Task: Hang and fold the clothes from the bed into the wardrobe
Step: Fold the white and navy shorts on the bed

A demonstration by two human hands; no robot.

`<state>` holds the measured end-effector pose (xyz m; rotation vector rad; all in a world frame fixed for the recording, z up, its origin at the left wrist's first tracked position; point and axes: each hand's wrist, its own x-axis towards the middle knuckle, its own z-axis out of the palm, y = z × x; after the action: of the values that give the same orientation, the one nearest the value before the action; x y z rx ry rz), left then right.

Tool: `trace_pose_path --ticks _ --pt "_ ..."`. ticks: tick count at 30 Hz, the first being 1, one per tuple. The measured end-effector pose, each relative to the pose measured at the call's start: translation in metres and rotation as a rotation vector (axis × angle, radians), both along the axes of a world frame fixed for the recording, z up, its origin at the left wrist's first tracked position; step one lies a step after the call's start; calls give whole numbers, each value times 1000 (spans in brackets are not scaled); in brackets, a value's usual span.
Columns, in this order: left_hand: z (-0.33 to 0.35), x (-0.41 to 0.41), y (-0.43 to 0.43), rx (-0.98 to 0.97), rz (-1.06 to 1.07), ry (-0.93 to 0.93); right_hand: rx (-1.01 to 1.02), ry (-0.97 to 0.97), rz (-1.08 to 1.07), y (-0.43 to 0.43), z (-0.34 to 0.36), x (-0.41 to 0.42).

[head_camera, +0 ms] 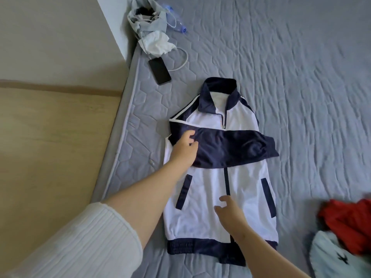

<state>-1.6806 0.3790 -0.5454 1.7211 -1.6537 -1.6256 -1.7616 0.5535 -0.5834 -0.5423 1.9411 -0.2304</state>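
Noted white and navy zip-front track jacket [249, 197] laid flat, front up, on grey quilted mattress [301, 77], collar toward 12 o'clock, navy elastic hem toward 6 o'clock. Noted navy sleeve [241, 145] already crossed over the chest. Observed left hand [185, 149] at the 9 o'clock end of that sleeve, fingers [189, 135] bent and seemingly pinching the fabric. Observed right hand [230, 215] over the lower white panel, fingers loosely spread, holding nothing; unable to confirm contact with the cloth. Judged step in hand: squaring the folded sleeve before doubling the body. Recommend drawing the sleeve flat within the side seams, tucking back the overhang at its 3 o'clock end, pressing the lower panel to stop slippage, then bringing hem up to collar in one even fold. Noted black smartphone [159, 71] at 11 o'clock and red garment [349, 221] at 4 o'clock, both apart from the jacket; keep the fold clear of both
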Motion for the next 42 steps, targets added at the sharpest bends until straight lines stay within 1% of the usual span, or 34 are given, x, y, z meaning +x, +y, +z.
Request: trace_pose_path --ticks 3,7,10,11,14,15,16,19,20,22,24,25,28,32,37,42 --pt "-42 26 17 69 49 -201 15 -29 24 9 -17 2" --pt "-87 46 40 181 81 -363 45 -25 76 19 -44 6" --pt "-119 62 64 208 116 -529 45 -50 160 29 -64 11" --pt "-128 67 73 203 137 -585 40 -32 229 33 -71 12" --pt "-152 85 98 246 158 -681 49 82 578 48 -91 17" --pt "-158 89 107 288 158 -665 64 96 678 54 -98 18" --pt "-163 92 115 342 164 -606 92 103 769 61 -105 19" --pt "-172 104 138 530 106 -337 172 183 976 78 -126 28" --pt "-173 109 143 548 72 -280 176 238 1009 82 -129 31" --pt "-175 121 143 505 57 -227 141 368 1041 87 -131 39" --pt "-175 131 137 423 44 -242 46 469 1046 87 -131 44" --pt "-175 136 134 388 26 -255 -12 481 1020 85 -131 45" --pt "-174 152 128 312 1 -299 -110 376 917 71 -127 49" --pt "-167 179 135 279 -36 -363 -78 215 968 58 -115 66" --pt "-154 231 162 366 -109 -475 -14 -8 1008 78 -100 108" --pt "-144 288 192 475 -131 -518 19 -220 1065 105 -97 159"
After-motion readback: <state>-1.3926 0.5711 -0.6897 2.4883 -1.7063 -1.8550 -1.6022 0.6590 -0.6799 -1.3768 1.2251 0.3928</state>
